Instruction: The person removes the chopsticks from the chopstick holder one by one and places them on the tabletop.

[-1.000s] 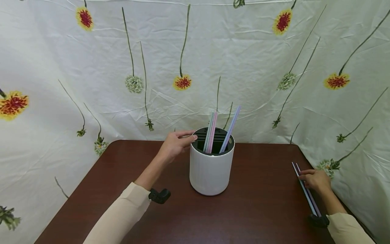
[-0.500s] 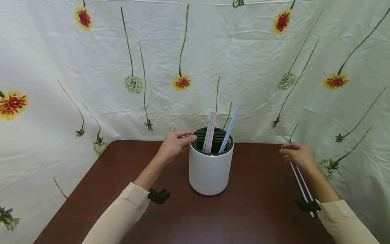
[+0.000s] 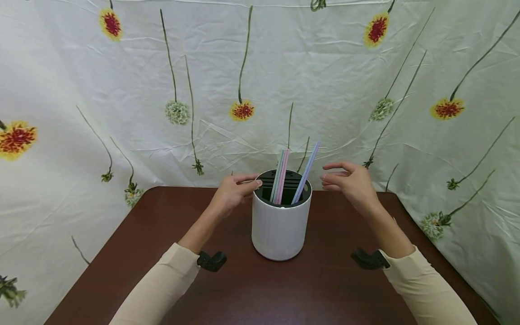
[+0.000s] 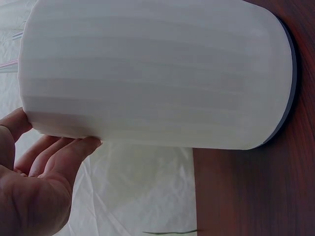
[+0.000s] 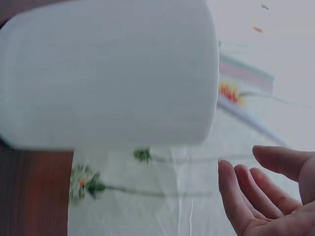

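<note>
A white round utensil holder (image 3: 280, 230) with a dark slotted top stands upright on the table. Green and pink chopsticks (image 3: 280, 178) lean together in its opening, and purple-blue chopsticks (image 3: 306, 174) tilt right beside them. My left hand (image 3: 233, 194) grips the holder's upper left edge. In the left wrist view its thumb is at the rim and the fingers (image 4: 66, 155) touch the side. My right hand (image 3: 351, 183) is in the air right of the holder, apart from it. Its fingers are spread from the thumb, with nothing between them, as the right wrist view also shows.
The dark brown table (image 3: 325, 289) ends at a white cloth (image 3: 325, 81) printed with flowers, hanging behind and at the sides. Two loose chopsticks lying on the table's right side are almost wholly hidden by my right forearm (image 3: 390, 234).
My right hand has left the two chopsticks on the table's right side, risen and moved left towards the utensil holder. My left hand has stayed on the holder.
</note>
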`<state>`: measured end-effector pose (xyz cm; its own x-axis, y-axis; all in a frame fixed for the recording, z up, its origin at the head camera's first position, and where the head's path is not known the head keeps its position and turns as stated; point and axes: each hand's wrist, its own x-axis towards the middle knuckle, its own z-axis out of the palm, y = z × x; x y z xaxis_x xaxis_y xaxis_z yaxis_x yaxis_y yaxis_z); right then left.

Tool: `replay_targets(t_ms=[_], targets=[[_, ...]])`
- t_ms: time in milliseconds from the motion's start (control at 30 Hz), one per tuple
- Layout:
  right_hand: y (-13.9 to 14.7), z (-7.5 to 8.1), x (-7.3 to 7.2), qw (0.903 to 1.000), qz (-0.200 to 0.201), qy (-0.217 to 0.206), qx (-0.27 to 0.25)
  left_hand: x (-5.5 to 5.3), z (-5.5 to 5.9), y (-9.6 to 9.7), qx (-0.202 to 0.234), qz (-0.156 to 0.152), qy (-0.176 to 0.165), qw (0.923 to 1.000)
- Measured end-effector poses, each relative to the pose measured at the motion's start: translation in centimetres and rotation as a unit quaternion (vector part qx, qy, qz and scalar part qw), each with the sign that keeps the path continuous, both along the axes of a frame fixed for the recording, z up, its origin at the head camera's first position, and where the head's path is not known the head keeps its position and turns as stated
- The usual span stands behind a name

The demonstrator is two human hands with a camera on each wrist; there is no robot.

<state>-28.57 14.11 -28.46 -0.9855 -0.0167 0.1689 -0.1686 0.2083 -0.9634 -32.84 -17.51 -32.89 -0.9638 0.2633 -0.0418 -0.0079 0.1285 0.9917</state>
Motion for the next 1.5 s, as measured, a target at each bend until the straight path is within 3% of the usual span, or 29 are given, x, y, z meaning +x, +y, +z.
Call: replay_targets(t_ms=[400, 633, 867, 1000, 1167, 1500], targets=[[-3.3, -0.6, -0.5, 0.9959, 0.041, -0.012, -0.079, 0.0, 0.1, 0.1, 0.004, 0.001, -0.002, 1.0], [-4.1, -1.1, -0.8, 0.9982, 0.019, 0.009, -0.056, -0.4, -0.2, -0.1, 0.011, 0.009, -0.007, 0.9999], [-4.2, -0.9, -0.9, 0.9974, 0.003, 0.009, -0.072, -0.5, -0.1, 0.0, 0.02, 0.005, -0.008, 0.9997], [-3.7, 0.2, -0.8, 0.9963, 0.009, 0.02, -0.083, -0.5, -0.2, 0.1, 0.025, 0.004, -0.008, 0.9996], [-2.8, 2.7, -0.5, 0.9917, 0.01, 0.064, -0.111, -0.5, -0.1, 0.2, 0.028, 0.004, -0.01, 0.9995], [0.4, 7.9, 0.3, 0.9703, -0.001, 0.129, -0.205, -0.4, -0.1, 0.1, 0.015, 0.001, -0.01, 0.9998]])
